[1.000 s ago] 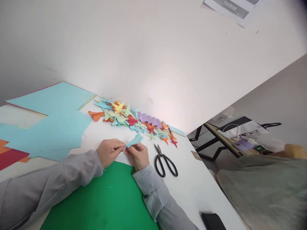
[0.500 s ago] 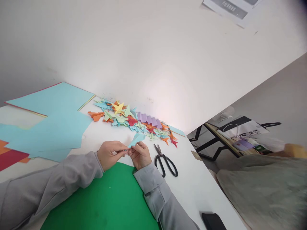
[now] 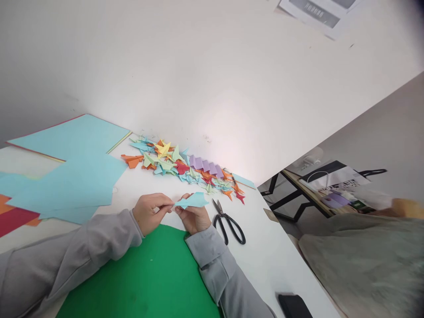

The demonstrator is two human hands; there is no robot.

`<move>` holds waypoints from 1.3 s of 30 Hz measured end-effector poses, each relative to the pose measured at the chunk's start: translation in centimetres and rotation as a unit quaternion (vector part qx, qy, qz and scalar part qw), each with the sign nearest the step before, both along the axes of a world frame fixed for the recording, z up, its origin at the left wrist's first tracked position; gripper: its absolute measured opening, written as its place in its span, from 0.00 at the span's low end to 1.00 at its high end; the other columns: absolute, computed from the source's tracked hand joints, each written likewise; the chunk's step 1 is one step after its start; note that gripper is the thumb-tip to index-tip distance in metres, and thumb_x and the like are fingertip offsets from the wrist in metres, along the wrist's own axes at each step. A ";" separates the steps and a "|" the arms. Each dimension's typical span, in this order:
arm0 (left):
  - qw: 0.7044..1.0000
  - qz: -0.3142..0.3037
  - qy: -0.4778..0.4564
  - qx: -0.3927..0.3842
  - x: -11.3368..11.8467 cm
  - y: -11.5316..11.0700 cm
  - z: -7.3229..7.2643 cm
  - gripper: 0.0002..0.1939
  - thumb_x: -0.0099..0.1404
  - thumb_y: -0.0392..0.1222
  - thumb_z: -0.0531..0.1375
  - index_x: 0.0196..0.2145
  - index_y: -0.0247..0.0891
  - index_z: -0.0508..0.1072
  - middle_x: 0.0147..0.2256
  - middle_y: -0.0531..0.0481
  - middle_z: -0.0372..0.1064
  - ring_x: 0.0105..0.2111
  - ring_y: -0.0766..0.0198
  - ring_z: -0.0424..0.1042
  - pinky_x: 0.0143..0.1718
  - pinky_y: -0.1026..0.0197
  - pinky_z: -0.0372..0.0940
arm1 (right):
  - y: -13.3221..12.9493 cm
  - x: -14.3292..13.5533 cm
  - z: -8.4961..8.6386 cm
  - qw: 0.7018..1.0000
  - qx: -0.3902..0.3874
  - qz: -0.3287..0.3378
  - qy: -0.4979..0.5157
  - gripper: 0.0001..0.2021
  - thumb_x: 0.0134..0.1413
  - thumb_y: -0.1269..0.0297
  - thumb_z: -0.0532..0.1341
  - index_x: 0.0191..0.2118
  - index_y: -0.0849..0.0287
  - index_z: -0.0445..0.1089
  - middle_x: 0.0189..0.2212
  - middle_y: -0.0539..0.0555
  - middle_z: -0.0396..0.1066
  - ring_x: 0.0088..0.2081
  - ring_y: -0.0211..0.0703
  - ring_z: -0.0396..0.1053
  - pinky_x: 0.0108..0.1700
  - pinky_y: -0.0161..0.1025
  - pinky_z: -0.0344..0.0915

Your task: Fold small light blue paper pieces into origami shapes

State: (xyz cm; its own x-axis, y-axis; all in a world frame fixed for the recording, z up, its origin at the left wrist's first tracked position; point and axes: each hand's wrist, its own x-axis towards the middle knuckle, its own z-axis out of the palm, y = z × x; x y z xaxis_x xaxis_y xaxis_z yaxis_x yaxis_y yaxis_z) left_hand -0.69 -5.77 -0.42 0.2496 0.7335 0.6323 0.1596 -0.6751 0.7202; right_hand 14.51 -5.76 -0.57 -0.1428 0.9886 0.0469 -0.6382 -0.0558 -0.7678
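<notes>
A small folded piece of light blue paper [image 3: 194, 200] is between my two hands, just above the far edge of a green mat [image 3: 142, 274]. My left hand [image 3: 151, 213] pinches its pointed left end between thumb and finger. From below, my right hand [image 3: 194, 218] grips the same paper with thumb and bent fingers. Right of that hand lie scissors [image 3: 228, 223] with black handles, their blades slightly apart. Beyond the hands is a heap of small folded paper figures [image 3: 175, 165] in orange, yellow, green, red and blue.
Large light blue sheets [image 3: 76, 181] spread over the left of the white table, with red paper [image 3: 20, 221] at their edge. A zigzag purple strip [image 3: 207, 166] rests on the heap. A black object [image 3: 294, 305] lies near the right table edge. Bags [image 3: 338, 179] stand on a side shelf.
The blue paper has turned from pointing up and right to lying nearly level, with its broad face showing. Both hands stay in almost the same place.
</notes>
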 end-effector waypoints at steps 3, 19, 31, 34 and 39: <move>1.000 0.002 -0.008 0.005 0.0 0.0 0.0 0.08 0.55 0.29 0.55 0.29 0.34 0.74 0.26 0.48 0.72 0.25 0.67 0.70 0.27 0.65 0.67 | 0.1 0.1 0.0 1.000 0.007 0.003 -0.005 0.12 0.29 0.79 0.64 0.24 0.57 0.65 0.23 0.44 0.67 0.24 0.32 0.64 0.25 0.31 0.63; 0.998 0.025 -0.028 -0.058 -0.1 0.5 -0.3 0.07 0.56 0.32 0.55 0.27 0.36 0.73 0.25 0.49 0.71 0.24 0.67 0.71 0.25 0.66 0.67 | 0.1 0.0 -0.2 0.997 -0.007 -0.066 -0.029 0.08 0.30 0.76 0.65 0.22 0.60 0.68 0.18 0.47 0.67 0.20 0.33 0.63 0.23 0.32 0.60; 0.998 0.022 -0.017 -0.052 0.0 0.3 -0.1 0.07 0.55 0.32 0.55 0.27 0.36 0.74 0.24 0.49 0.72 0.24 0.67 0.71 0.24 0.67 0.67 | 0.3 -0.2 -0.2 0.996 -0.015 -0.084 -0.038 0.06 0.28 0.78 0.60 0.19 0.62 0.67 0.15 0.45 0.66 0.18 0.30 0.61 0.22 0.30 0.58; 0.996 0.036 -0.031 -0.075 0.0 0.4 -0.1 0.06 0.55 0.33 0.56 0.27 0.35 0.74 0.24 0.49 0.71 0.24 0.67 0.71 0.24 0.67 0.67 | 0.3 -0.2 -0.3 0.995 -0.007 -0.091 -0.046 0.06 0.29 0.78 0.62 0.19 0.61 0.67 0.14 0.45 0.65 0.18 0.32 0.61 0.23 0.31 0.59; 0.993 0.047 -0.043 -0.098 0.0 0.6 -0.2 0.06 0.54 0.34 0.57 0.26 0.35 0.74 0.24 0.49 0.71 0.23 0.66 0.71 0.24 0.66 0.68 | 0.3 -0.2 -0.4 0.994 -0.001 -0.101 -0.037 0.09 0.27 0.79 0.63 0.20 0.61 0.66 0.14 0.45 0.66 0.18 0.32 0.62 0.22 0.31 0.59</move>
State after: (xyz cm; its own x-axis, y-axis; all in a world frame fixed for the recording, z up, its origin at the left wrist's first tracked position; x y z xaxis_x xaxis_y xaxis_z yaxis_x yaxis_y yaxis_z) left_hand -0.66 -5.22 -0.60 0.1252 0.8623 0.4907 0.1468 -0.5052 0.8504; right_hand 14.27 -5.45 -0.92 0.0554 0.9976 0.0410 -0.5790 0.0655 -0.8127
